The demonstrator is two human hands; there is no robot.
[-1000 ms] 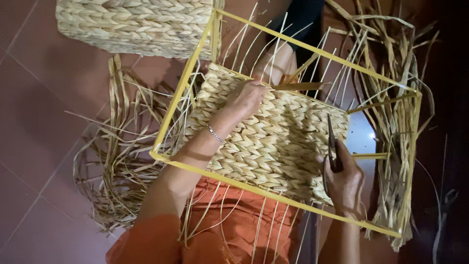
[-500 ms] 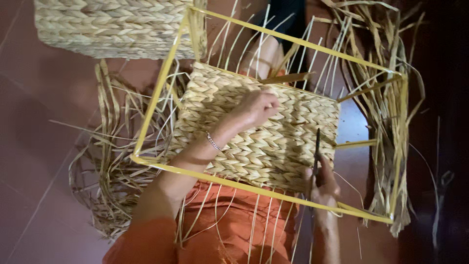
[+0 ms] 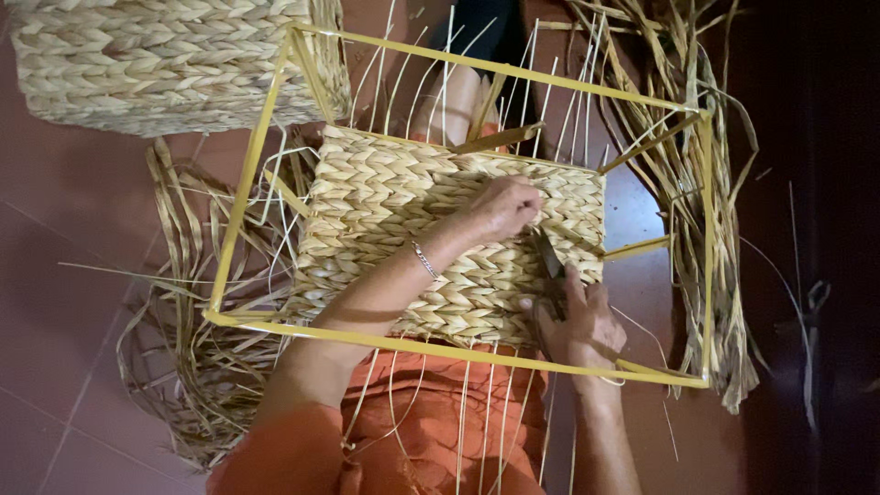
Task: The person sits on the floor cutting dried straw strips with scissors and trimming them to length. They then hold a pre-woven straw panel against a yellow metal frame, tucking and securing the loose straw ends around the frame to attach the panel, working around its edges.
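A woven panel (image 3: pixel 403 229) of pale plaited straw was found stretched inside a yellow wire frame (image 3: pixel 246 188), which was resting on the floor above an orange garment (image 3: pixel 431 412). The left hand (image 3: pixel 502 206) was laid flat on the panel near its right edge, fingers curled down against the weave and holding nothing. The right hand (image 3: pixel 579 323) was closed around a dark pair of scissors (image 3: pixel 548 266), whose blades were pointed up at the panel just beside the left hand. Loose straw strands (image 3: pixel 183 357) were spread on the floor to the left and right. A finished woven basket (image 3: pixel 165 60) was noted at the upper left
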